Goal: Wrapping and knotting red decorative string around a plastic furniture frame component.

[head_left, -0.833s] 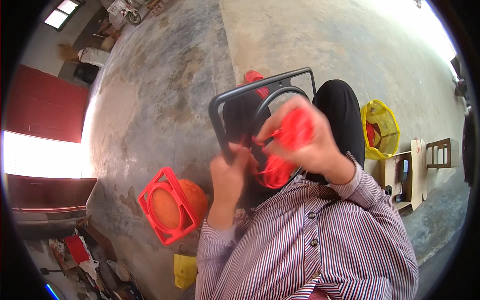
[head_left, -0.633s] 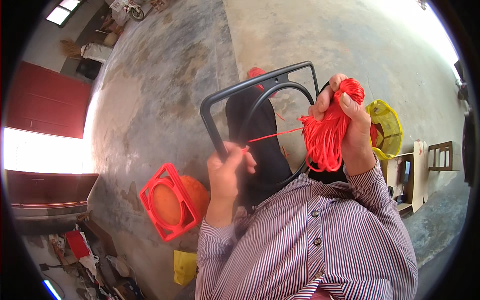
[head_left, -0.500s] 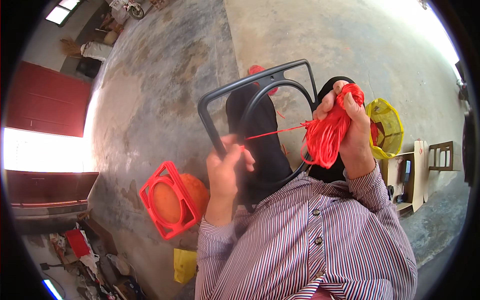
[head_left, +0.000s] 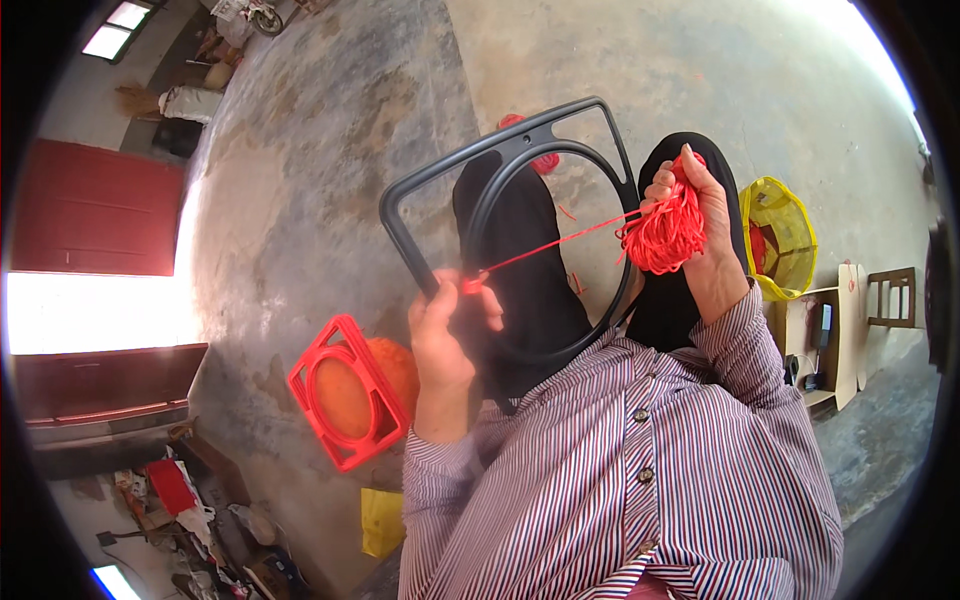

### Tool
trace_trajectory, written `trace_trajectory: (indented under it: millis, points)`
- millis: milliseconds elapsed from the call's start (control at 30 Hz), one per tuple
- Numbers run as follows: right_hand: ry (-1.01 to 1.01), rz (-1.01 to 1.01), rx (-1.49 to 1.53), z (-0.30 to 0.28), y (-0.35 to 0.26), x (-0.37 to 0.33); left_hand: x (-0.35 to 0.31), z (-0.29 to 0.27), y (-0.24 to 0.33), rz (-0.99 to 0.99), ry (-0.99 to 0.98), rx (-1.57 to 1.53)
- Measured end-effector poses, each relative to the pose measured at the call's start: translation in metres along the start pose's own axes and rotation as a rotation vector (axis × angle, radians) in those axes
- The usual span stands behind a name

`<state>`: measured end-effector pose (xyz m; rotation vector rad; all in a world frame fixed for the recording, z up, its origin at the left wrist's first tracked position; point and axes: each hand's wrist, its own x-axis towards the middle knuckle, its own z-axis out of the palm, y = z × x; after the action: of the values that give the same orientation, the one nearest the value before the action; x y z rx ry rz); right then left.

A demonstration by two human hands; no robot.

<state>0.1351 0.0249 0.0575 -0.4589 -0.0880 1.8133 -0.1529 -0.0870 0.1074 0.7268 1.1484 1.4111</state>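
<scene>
A black frame (head_left: 410,238) with a round opening rests across my lap, tilted up toward the far side. My left hand (head_left: 447,325) is closed at the frame's left side, with a bit of red cord pinched at the fingers. My right hand (head_left: 708,225) grips a looped bundle of red cord (head_left: 665,235) over my right knee. One strand (head_left: 560,241) runs taut from the bundle to my left hand, crossing the round opening. Part of the frame's lower left is hidden behind my left hand.
A red frame (head_left: 385,355) leans on an orange round object (head_left: 392,385) at my left. A yellow basket (head_left: 812,240) stands beyond my right knee, near an open cardboard box (head_left: 850,330). More red cord (head_left: 545,163) lies on the floor ahead. A yellow piece (head_left: 381,520) sits lower left.
The cord bundle in my right hand has turned, its loops now hanging shorter and rounder. The black frame has shifted slightly left and away. My left hand still pinches the cord.
</scene>
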Motion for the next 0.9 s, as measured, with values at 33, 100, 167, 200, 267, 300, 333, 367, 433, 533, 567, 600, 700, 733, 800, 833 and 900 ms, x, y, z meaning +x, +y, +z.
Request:
trace_trajectory:
  millis: [33, 100, 167, 200, 267, 300, 333, 367, 433, 533, 567, 600, 700, 733, 800, 833, 900]
  points:
    - [-0.012, -0.006, -0.006, 0.0, 0.0, -0.001, 0.0, 0.0, 0.0, -0.001, -0.004, -0.006]
    - [-0.025, -0.002, -0.011, 0.002, 0.0, -0.003, 0.0, -0.001, 0.0, -0.003, -0.005, -0.001]
    - [-0.029, 0.026, 0.02, 0.0, 0.0, -0.004, 0.001, -0.001, -0.001, -0.01, -0.009, 0.006]
    - [-0.024, 0.025, 0.024, -0.002, 0.0, -0.004, 0.001, -0.001, 0.0, -0.004, -0.018, 0.01]
    - [-0.006, 0.029, 0.009, -0.003, 0.001, -0.004, 0.001, 0.0, 0.001, -0.001, -0.031, 0.016]
    - [-0.004, 0.027, 0.012, -0.003, 0.001, -0.005, 0.0, 0.0, 0.002, 0.006, -0.034, 0.024]
    - [-0.002, 0.034, 0.013, -0.002, 0.002, -0.005, 0.0, -0.001, 0.002, 0.012, -0.035, 0.033]
    - [-0.001, 0.041, 0.014, -0.001, 0.002, -0.005, 0.0, -0.002, 0.001, 0.01, -0.036, 0.037]
    - [0.001, 0.058, 0.033, -0.002, 0.003, -0.006, 0.0, -0.001, 0.001, 0.02, -0.034, 0.031]
    - [-0.013, 0.084, 0.029, 0.001, 0.008, -0.008, -0.001, 0.003, 0.002, 0.024, -0.025, 0.03]
    - [-0.027, 0.094, 0.007, 0.004, 0.013, -0.01, -0.001, 0.004, 0.002, 0.022, -0.027, 0.031]
    - [0.014, 0.101, -0.02, 0.009, 0.018, -0.013, -0.001, 0.004, 0.002, 0.019, -0.026, 0.039]
    - [0.062, 0.139, -0.109, 0.021, 0.031, -0.021, -0.002, 0.007, 0.004, 0.005, -0.026, 0.049]
    - [0.057, 0.151, -0.137, 0.022, 0.033, -0.022, -0.003, 0.007, 0.005, -0.002, -0.024, 0.049]
    - [0.056, 0.142, -0.171, 0.025, 0.038, -0.023, -0.003, 0.006, 0.005, -0.003, -0.03, 0.046]
    - [0.056, 0.137, -0.208, 0.027, 0.04, -0.024, -0.003, 0.006, 0.005, -0.004, -0.034, 0.04]
    - [-0.006, 0.127, -0.296, 0.035, 0.043, -0.029, -0.005, 0.007, 0.005, -0.008, -0.023, 0.035]
